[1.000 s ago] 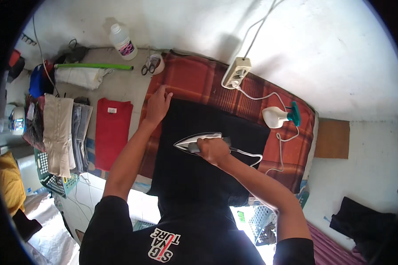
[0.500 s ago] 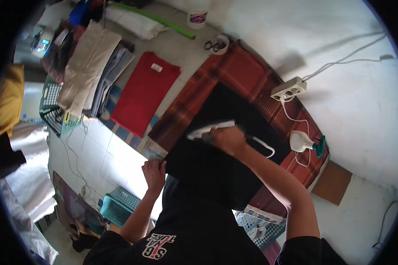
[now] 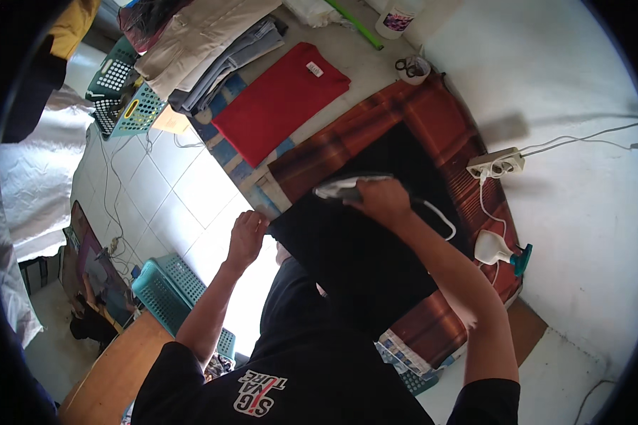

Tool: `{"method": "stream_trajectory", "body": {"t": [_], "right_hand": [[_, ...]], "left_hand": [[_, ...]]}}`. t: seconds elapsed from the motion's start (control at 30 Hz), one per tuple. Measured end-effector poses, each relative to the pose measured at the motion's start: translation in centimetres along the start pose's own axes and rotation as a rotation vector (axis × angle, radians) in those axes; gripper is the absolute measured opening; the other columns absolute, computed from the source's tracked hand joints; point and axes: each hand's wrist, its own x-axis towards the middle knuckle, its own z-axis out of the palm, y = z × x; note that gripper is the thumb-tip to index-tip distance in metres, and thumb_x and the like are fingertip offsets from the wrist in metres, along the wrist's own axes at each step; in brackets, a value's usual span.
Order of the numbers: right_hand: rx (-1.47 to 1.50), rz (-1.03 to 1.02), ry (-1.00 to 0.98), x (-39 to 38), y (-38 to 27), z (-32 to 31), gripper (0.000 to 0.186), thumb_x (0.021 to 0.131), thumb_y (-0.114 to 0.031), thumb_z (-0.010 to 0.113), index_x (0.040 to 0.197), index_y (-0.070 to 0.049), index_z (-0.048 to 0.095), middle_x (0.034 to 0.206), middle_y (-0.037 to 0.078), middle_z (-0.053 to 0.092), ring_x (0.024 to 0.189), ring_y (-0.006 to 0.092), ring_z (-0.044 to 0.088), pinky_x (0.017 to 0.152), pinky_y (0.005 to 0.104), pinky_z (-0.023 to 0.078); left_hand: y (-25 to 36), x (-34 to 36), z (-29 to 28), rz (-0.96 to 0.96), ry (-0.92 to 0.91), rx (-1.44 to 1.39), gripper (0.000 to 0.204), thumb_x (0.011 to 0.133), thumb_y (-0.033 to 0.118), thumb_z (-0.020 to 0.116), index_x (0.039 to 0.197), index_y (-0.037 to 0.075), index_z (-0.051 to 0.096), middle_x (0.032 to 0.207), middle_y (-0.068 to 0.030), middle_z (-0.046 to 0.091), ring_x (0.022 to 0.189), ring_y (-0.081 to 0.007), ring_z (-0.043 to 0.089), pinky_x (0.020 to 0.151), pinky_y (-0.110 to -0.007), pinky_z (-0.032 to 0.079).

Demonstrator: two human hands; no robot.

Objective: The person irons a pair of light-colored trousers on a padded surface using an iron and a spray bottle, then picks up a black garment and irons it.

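Note:
A black folded garment (image 3: 368, 269) lies over the front of the ironing surface, its near part hanging toward my body. My right hand (image 3: 386, 201) is wrapped round the handle of an iron (image 3: 337, 188), whose sole rests on the cloth near the garment's left part. A white cord (image 3: 443, 219) curves away behind that hand. At the garment's left corner my left hand (image 3: 247, 237) is closed, its fingers pinching the black fabric's edge.
A folded red shirt (image 3: 280, 103) lies beyond the brown patterned cloth (image 3: 312, 159). Stacked trousers (image 3: 198, 46) sit at the far left. Along the wall are a power strip (image 3: 496, 163) and a spray bottle (image 3: 500, 251). Green baskets (image 3: 164, 290) stand on the floor at left.
The view has shifted, so the table's things appear farther right. The iron stays in my right hand on the black garment, and my left hand still holds its corner.

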Motion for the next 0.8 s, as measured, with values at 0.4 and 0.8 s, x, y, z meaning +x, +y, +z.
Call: {"method": "stream_trajectory", "body": {"t": [0.4, 0.8], "right_hand": [[-0.035, -0.064, 0.018, 1.4, -2.3, 0.6, 0.054, 0.091, -0.059, 0.076, 0.103, -0.007, 0.076, 0.09, 0.016, 0.078, 0.087, 0.0369, 0.078, 0.083, 0.0495, 0.061], [-0.081, -0.24, -0.059, 1.3, -5.1, 1.4, 0.05, 0.088, -0.055, 0.08, 0.101, -0.007, 0.075, 0.096, 0.016, 0.078, 0.09, 0.0372, 0.078, 0.084, 0.0495, 0.061]], "left_hand": [[0.4, -0.2, -0.6, -0.018, -0.045, -0.019, 0.014, 0.103, 0.016, 0.068, 0.095, 0.005, 0.062, 0.072, -0.0104, 0.06, 0.076, -0.0346, 0.06, 0.078, -0.044, 0.041], [-1.8, -1.2, -0.8, -0.194, -0.128, -0.1, 0.02, 0.098, 0.024, 0.075, 0.103, 0.005, 0.074, 0.09, -0.0143, 0.068, 0.093, -0.0352, 0.063, 0.086, -0.046, 0.049]]}}
